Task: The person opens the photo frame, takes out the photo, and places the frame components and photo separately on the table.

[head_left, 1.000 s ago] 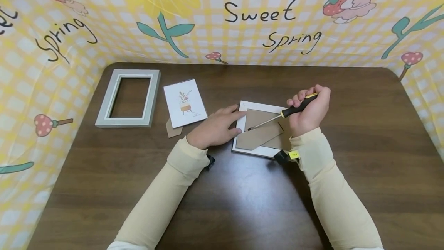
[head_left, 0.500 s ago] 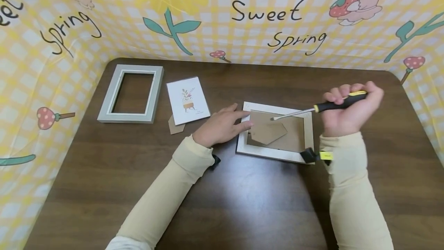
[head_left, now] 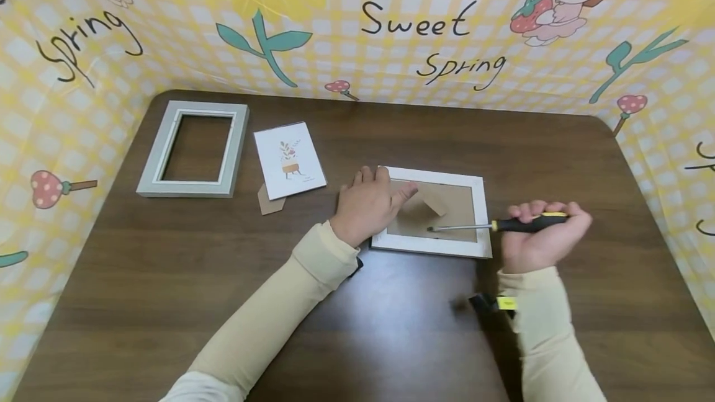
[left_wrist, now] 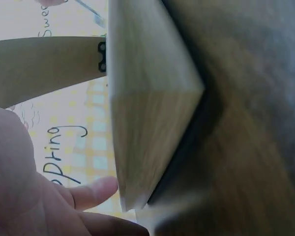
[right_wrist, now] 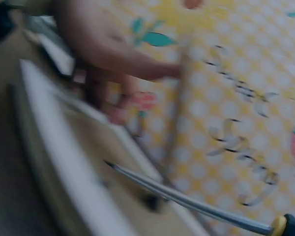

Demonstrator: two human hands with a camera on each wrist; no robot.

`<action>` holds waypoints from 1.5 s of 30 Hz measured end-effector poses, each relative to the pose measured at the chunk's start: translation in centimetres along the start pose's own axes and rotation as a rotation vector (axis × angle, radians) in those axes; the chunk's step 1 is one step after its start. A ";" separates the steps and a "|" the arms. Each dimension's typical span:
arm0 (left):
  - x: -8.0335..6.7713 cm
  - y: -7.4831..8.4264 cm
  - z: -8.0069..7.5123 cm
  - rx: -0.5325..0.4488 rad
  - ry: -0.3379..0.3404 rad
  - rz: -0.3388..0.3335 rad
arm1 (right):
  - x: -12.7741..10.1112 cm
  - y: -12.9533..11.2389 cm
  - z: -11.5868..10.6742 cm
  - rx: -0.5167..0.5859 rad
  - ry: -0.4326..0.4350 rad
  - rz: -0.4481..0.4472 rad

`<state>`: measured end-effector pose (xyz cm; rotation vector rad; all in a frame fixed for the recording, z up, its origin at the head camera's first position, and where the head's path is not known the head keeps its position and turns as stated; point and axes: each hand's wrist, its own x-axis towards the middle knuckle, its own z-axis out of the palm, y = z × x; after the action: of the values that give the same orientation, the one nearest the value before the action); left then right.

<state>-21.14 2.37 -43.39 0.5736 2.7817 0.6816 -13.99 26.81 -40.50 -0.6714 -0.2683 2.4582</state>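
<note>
A white picture frame [head_left: 430, 175] lies back up, with a brown backing board [head_left: 410, 228] inside it. The board's brown stand flap [head_left: 436, 202] is raised; in the left wrist view the flap [left_wrist: 44, 61] stands out from a small black hinge [left_wrist: 103, 56]. My left hand [head_left: 365, 206] rests on the frame's left end, fingers extended, the thumb against the flap. My right hand [head_left: 539, 250] grips the black and yellow handle of a screwdriver [head_left: 460, 227]. Its tip is over the backing board near the front edge; whether it touches is unclear.
At the back left of the brown table [head_left: 139, 278] lies a hollow pale grey frame [head_left: 240, 147]. Beside it is a white card [head_left: 304, 166] with a plant print, partly covering a brown tab [head_left: 270, 200]. A yellow checked cloth [head_left: 184, 36] surrounds the table's back and sides.
The stand flap has gone from lying nearly flat to raised, and my left thumb has moved onto it. The screwdriver went right and up, then down toward the board's front edge.
</note>
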 end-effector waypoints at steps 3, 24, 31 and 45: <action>-0.1 -0.6 -0.1 0.014 0.004 0.033 | -0.4 2.5 -0.7 -0.082 0.009 -0.061; -0.5 -1.9 -1.3 -0.053 -0.123 0.085 | 0.7 4.1 -3.6 -1.139 -0.100 -0.706; -0.7 -2.2 -1.9 -0.068 -0.139 0.083 | 0.0 4.7 -3.5 -1.154 -0.132 -0.656; -1.1 -2.8 -3.3 -0.024 -0.382 0.065 | -0.5 0.2 -3.8 -1.531 -0.513 -0.256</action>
<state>-22.01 -1.70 -41.74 0.7085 2.4068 0.5503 -11.80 26.51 -43.61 -0.4267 -2.3295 1.7245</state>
